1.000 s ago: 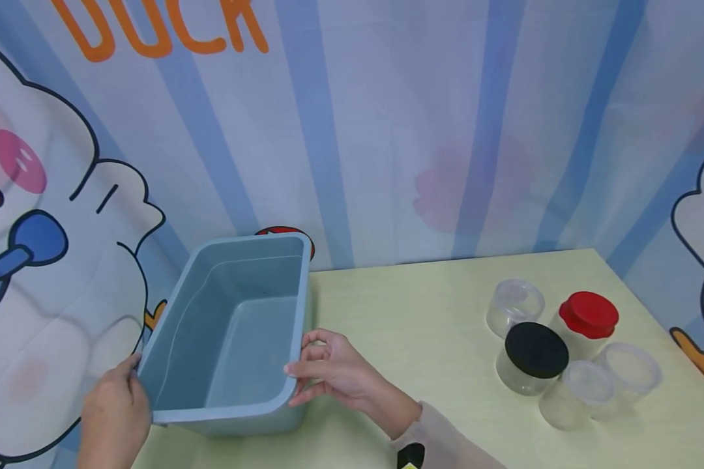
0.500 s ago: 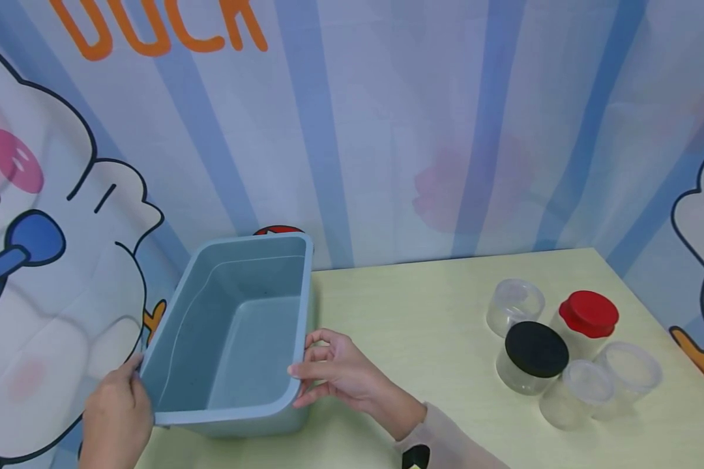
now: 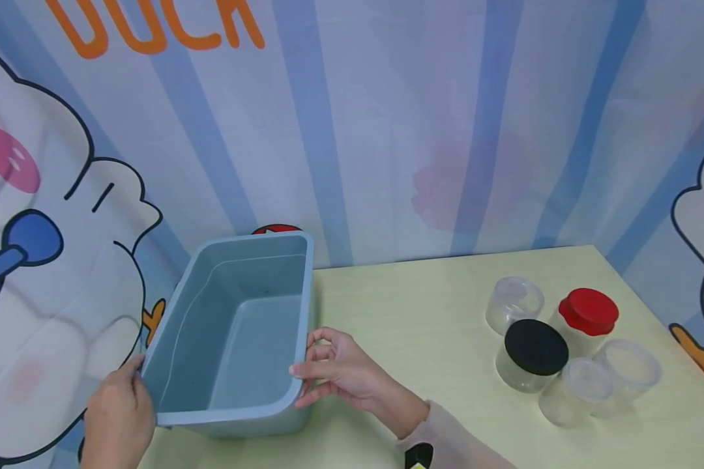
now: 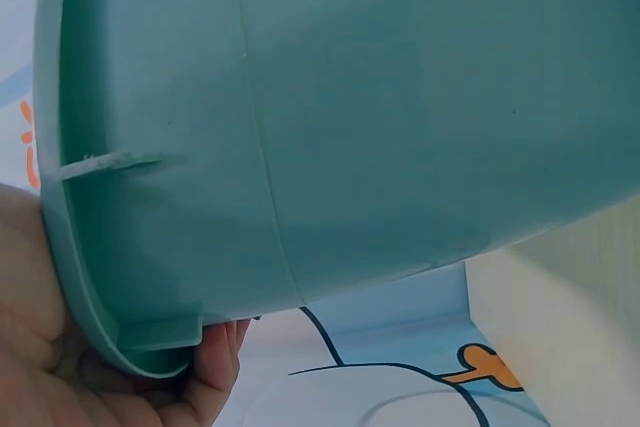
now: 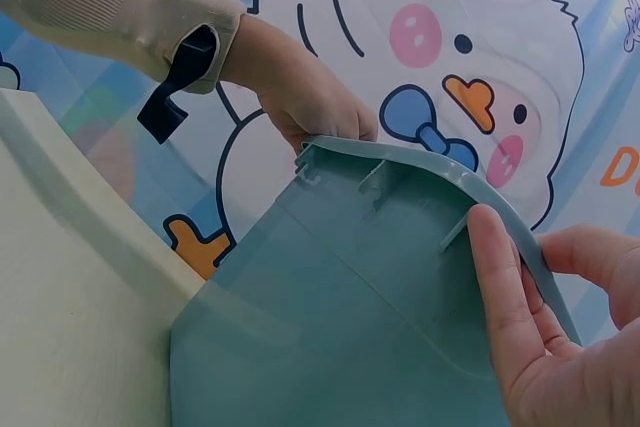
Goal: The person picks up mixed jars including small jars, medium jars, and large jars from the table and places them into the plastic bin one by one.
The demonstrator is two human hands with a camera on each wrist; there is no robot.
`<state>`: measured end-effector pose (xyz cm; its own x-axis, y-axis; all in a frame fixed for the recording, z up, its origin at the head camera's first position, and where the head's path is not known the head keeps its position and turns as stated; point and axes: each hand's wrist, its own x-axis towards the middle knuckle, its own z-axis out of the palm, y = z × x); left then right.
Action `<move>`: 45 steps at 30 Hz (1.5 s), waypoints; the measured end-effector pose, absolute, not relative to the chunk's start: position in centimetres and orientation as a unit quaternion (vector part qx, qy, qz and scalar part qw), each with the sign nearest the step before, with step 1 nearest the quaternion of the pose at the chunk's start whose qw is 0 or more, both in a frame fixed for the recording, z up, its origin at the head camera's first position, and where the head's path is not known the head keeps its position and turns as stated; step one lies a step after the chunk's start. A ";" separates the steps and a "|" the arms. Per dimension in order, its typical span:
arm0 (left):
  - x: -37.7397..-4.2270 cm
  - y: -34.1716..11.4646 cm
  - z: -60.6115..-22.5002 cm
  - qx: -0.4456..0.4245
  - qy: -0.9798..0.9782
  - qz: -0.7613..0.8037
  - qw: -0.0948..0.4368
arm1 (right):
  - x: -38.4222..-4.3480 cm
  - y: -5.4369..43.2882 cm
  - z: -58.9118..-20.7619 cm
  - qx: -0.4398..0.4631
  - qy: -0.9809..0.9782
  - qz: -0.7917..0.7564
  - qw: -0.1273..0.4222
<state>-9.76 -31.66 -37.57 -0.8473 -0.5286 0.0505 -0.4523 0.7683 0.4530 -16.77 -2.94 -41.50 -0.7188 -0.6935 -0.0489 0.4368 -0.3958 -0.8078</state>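
Note:
A blue-grey plastic basin [image 3: 223,415], rectangular with a rolled rim, stands at the table's left end. Its inside shows no contents. My left hand [image 3: 120,417] grips the rim at the near left corner; in the left wrist view, curled fingers [image 4: 215,372] come up from under that corner. Opposite, my right hand [image 3: 346,374] pinches the right rim near the front, thumb over the top and fingers against the outer wall. In the right wrist view, the right hand [image 5: 560,357] and the left hand [image 5: 310,97] both hold the basin's rim [image 5: 430,160].
On the table's right side stand several clear plastic jars: one with a black lid [image 3: 536,348], one with a red lid [image 3: 588,311], others with see-through tops, such as the rear jar [image 3: 513,305]. A cartoon-printed curtain [image 3: 375,130] hangs behind the pale table [image 3: 410,312].
The basin and both hands have shifted very slightly to the right. Both grips look the same, and the jars have stayed in place.

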 end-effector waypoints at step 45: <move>-9.7 -29.6 -37.5 0.264 -0.938 -0.217 0.064 | -16.7 -0.8 -41.8 -0.165 0.438 -0.814 0.345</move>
<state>-9.70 -29.58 -37.55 -0.8526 -0.5226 0.0058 -0.4671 0.7669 0.4400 -16.67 -0.76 -41.77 -0.7071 -0.7063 -0.0337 0.4172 -0.3784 -0.8263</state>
